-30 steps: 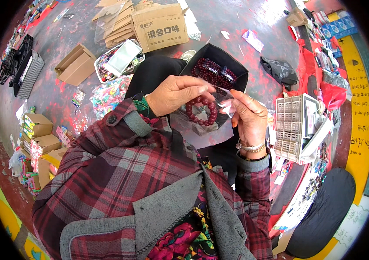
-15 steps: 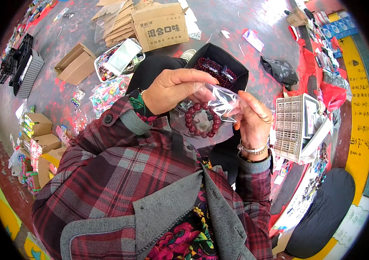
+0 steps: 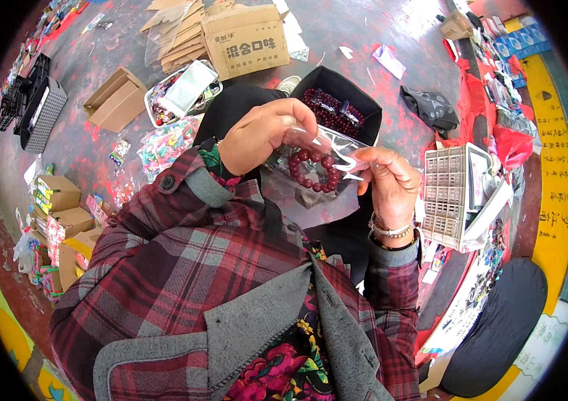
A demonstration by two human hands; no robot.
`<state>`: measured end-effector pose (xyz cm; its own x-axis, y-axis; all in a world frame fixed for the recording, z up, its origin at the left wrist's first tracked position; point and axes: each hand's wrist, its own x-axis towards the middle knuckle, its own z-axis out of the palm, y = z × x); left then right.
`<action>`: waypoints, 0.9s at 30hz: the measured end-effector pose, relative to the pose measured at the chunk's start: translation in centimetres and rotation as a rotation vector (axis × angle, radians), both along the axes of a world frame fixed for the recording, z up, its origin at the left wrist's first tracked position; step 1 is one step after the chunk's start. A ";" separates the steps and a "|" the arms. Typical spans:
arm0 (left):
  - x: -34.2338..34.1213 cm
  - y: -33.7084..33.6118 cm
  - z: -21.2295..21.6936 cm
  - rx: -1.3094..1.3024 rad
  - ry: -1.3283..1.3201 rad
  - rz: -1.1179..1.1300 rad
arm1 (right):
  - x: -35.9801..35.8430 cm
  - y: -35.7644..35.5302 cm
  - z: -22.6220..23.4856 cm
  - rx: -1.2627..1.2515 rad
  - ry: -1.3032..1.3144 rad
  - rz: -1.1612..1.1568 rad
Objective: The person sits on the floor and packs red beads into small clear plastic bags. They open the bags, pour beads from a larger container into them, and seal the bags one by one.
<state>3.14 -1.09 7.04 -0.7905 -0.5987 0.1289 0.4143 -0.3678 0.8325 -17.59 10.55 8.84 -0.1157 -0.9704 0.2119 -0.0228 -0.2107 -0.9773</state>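
Note:
A dark red bead bracelet [image 3: 312,168] hangs between my two hands, inside or against a small clear plastic bag [image 3: 337,155]. My left hand [image 3: 264,132] pinches the bag's top edge from above. My right hand [image 3: 391,182], with a bead band at its wrist, grips the bag's right side. Just beyond my hands stands a black open box [image 3: 358,100] filled with more dark red bead bracelets.
A grey slotted tray with white lid [image 3: 457,197] lies to my right. A brown printed carton [image 3: 246,39], flattened cardboard, a clear tub of packets [image 3: 178,93] and small boxes [image 3: 57,194] lie on the red-stained floor. A black round cushion [image 3: 497,327] sits lower right.
My hands rose a little away from the black box. The bracelet has gone from hanging free below my left hand to lying in the clear bag held between both hands.

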 end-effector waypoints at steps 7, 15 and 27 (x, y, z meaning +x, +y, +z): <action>-0.1 0.5 0.5 -0.151 -0.067 0.059 | -0.2 -0.2 0.1 -0.058 0.062 0.045; -0.3 0.8 0.3 -0.270 -0.117 0.102 | -0.3 -0.7 1.3 0.097 -0.118 -0.080; -0.8 1.7 0.6 -0.390 -0.282 0.049 | 1.2 -1.0 1.2 0.209 0.274 -0.118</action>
<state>2.33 0.57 7.64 -0.7988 -0.5861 0.1358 0.1613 0.0088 0.9869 -16.39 9.59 10.01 -0.1958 -0.9794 0.0487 -0.3020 0.0129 -0.9532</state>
